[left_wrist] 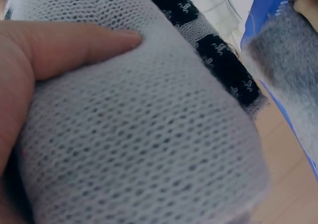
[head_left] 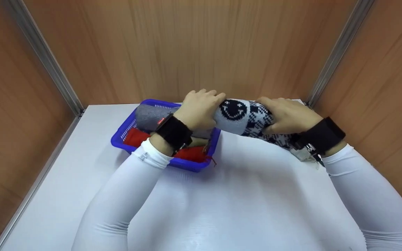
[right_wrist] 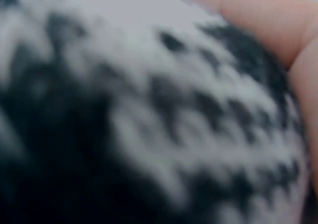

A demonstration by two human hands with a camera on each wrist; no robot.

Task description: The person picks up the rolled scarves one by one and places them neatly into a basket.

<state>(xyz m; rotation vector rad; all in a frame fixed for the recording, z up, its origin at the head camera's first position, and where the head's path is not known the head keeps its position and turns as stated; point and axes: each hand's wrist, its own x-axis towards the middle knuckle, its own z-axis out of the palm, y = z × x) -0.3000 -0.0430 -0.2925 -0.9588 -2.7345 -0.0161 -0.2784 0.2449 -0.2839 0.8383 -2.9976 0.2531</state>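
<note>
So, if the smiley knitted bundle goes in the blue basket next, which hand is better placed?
Probably the left hand: it grips the part of the smiley knitted bundle nearest the blue basket, while the right hand grips it farther away.

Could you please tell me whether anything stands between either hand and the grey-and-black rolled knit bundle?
Nothing visible does: the left hand and the right hand both hold the grey-and-black rolled knit bundle directly, bare skin against fabric.

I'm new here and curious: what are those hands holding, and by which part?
A knitted bundle: the left hand grips beside its smiley face, the right hand its patterned part.
</note>
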